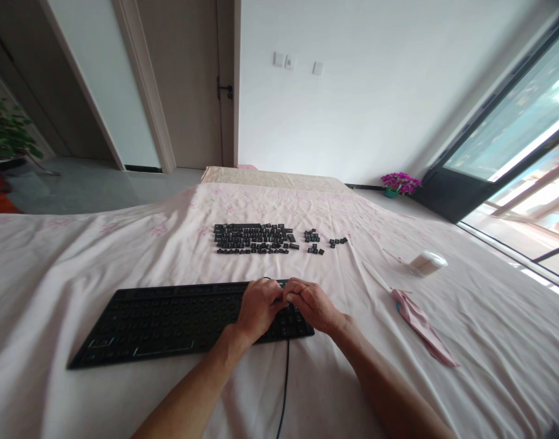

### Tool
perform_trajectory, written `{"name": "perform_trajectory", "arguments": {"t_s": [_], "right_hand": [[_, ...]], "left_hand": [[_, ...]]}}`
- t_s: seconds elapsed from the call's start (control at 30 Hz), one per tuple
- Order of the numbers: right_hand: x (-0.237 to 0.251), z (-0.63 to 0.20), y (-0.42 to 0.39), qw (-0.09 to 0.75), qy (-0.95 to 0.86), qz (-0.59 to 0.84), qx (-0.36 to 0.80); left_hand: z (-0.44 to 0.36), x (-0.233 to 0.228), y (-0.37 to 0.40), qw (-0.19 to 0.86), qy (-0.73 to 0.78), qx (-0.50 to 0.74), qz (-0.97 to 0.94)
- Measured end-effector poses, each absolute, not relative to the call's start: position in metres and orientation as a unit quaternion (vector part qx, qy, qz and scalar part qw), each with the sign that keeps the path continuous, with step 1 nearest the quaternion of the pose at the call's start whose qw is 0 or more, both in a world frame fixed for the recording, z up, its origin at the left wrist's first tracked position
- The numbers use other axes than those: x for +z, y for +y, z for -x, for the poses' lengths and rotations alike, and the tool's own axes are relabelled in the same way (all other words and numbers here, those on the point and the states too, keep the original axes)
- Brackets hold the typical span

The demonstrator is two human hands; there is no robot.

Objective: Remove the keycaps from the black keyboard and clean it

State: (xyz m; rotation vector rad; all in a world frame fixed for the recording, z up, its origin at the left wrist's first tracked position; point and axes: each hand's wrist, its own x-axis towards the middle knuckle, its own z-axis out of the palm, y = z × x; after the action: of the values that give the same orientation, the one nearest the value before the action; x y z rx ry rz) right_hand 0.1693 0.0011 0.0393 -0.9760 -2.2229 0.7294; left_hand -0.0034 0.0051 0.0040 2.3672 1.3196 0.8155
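A black keyboard [169, 317] lies on the pink cloth, most of its keycaps off and some still on at the right end. Over that right end, my left hand [261, 305] and my right hand [312, 303] meet with fingers bent and pressed together. Both hands are closed; whatever sits between the fingertips is hidden. Beyond the keyboard, loose black keycaps [254, 238] are laid out in rows, with smaller groups of keycaps [312, 236] to their right. The keyboard's cable [285, 384] runs toward me between my forearms.
To the right lie a clear round container of cotton swabs [428, 263] and a folded pink cloth [420, 326], with a thin white stick [376, 276] near it. The pink tablecloth [124, 244] has many wrinkles. A potted purple flower [400, 183] stands on the floor by the window.
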Motion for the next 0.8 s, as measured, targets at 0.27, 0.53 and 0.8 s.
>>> {"name": "perform_trajectory", "arguments": {"t_s": [0.27, 0.53, 0.8], "right_hand": [[0.041, -0.165, -0.005, 0.306, -0.834, 0.381, 0.257], [0.052, -0.157, -0.006, 0.229, -0.895, 0.356, 0.142], [0.046, -0.155, 0.002, 0.323, -0.803, 0.421, 0.271]], "left_hand": [[0.003, 0.011, 0.002, 0.153, 0.447, 0.285, -0.834], [0.006, 0.003, 0.006, 0.183, 0.452, 0.289, -0.824], [0.006, 0.004, 0.007, 0.237, 0.461, 0.309, -0.798]]}}
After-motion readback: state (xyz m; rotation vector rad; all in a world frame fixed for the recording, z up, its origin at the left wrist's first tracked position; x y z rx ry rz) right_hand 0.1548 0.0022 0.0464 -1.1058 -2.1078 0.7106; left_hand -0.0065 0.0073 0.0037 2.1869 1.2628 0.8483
